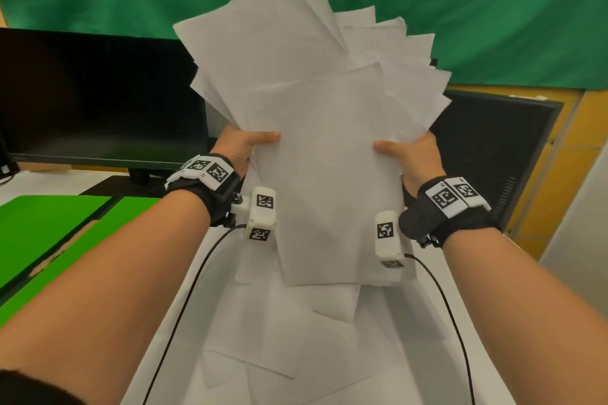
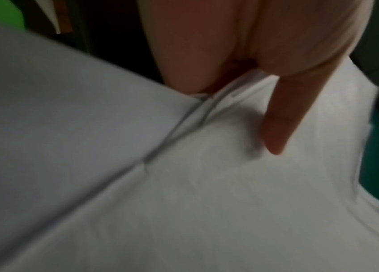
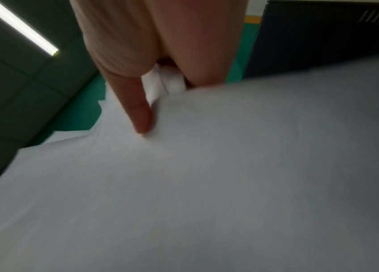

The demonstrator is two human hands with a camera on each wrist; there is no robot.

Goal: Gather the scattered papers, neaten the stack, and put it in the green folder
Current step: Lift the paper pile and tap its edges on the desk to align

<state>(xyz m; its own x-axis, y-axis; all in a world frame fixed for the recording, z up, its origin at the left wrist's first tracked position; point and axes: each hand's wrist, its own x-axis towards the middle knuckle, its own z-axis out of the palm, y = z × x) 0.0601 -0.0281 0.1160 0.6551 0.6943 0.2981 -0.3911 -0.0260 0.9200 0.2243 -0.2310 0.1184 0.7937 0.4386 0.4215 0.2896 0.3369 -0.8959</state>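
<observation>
the left hand (image 1: 245, 145) and the right hand (image 1: 411, 154) each pinch a side of the messy bunch of white paper sheets (image 1: 312, 108), thumbs on the front, lifted up above the white worktop (image 1: 427, 322) — likely so the fanned edges can be tapped even. more sheets lie below. the flat bright green folder (image 1: 49, 233) waits at the left — not used yet.

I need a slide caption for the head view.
Both hands lift a fanned, uneven paper stack above the desk.

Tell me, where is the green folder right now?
In the head view, the folder lies open at far left on the desk, below the monitor.
</observation>
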